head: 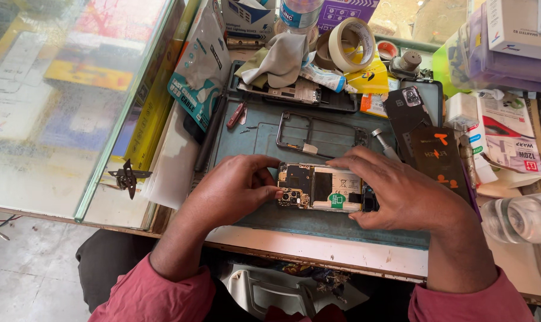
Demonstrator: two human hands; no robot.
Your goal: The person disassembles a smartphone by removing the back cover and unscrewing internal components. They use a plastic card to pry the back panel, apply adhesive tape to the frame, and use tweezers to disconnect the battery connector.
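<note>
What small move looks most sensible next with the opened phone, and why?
Probably keep the left hand steadying the opened phone and work the right hand fingertips at its right end. The phone lies open on the mat, gripped at both ends, circuit boards exposed.

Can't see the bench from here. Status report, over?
Both hands, left and right, hold the opened phone on the blue mat. Loose phone frame lies just behind, apart.
</note>
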